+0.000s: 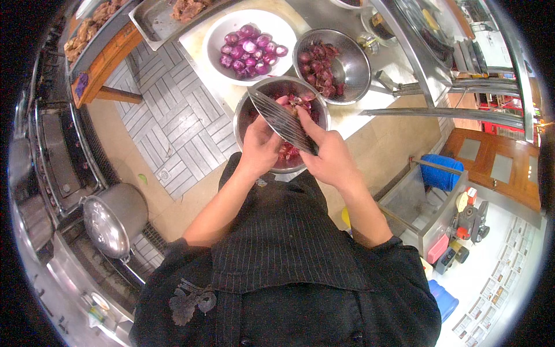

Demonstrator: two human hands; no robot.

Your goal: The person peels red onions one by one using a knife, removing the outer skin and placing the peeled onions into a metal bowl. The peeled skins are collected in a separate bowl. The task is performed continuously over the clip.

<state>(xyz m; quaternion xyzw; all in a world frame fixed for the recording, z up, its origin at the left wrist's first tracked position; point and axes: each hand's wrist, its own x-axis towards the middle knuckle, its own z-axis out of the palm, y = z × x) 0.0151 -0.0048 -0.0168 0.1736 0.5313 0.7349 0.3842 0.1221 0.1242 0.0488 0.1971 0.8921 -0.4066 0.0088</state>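
My right hand (327,152) grips a wide-bladed kitchen knife (277,117), its blade slanting up to the left over a steel bowl (237,126). My left hand (260,145) is curled at the blade's lower left side. The blade covers its fingers, so what they hold cannot be seen. Red onion skins (299,102) lie in the bowl beneath both hands. Beyond it, a white bowl (212,32) holds many peeled red onions (249,47). To its right, a second steel bowl (355,65) contains unpeeled red onions (318,65).
A metal tray (151,32) with brown cooked-looking pieces stands at upper left, near a wooden table (104,65). Steel rack rails (442,113) jut in at right. A large lidded pot (115,221) sits at lower left. A steel sink (403,204) and blue drum (442,171) are at right.
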